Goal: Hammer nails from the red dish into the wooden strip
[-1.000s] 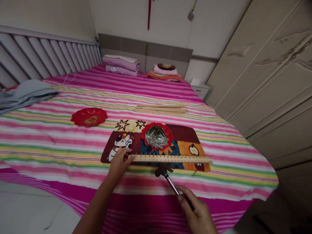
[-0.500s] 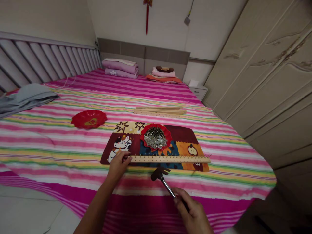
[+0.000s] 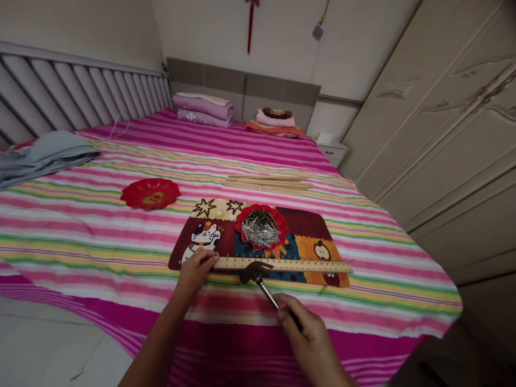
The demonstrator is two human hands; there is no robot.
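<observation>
A pale wooden strip (image 3: 290, 265) lies across a patterned mat (image 3: 310, 220), with a row of nails standing along it and small holes in its front face. My left hand (image 3: 199, 269) is closed at the strip's left end, fingertips pinched together and covering that end. Whether a nail is between those fingertips, I cannot tell. My right hand (image 3: 304, 328) grips the handle of a claw hammer (image 3: 262, 285). The hammer's dark head is in front of the strip, overlapping its front edge in view, just right of my left hand. Behind the strip, a red scalloped dish (image 3: 285, 231) holds a heap of loose nails.
Several more wooden strips (image 3: 268, 185) lie farther back on the striped bedspread (image 3: 88, 242). An upturned or second red dish (image 3: 133, 192) is to the left, and grey cloth (image 3: 60, 153) lies at far left. Folded bedding (image 3: 205, 110) is by the headboard (image 3: 278, 94). A wardrobe (image 3: 435, 161) stands right.
The hammer has moved left and toward the strip, its head now overlapping the strip's front edge. My left hand stays at the strip's left end. The whole view has shifted slightly.
</observation>
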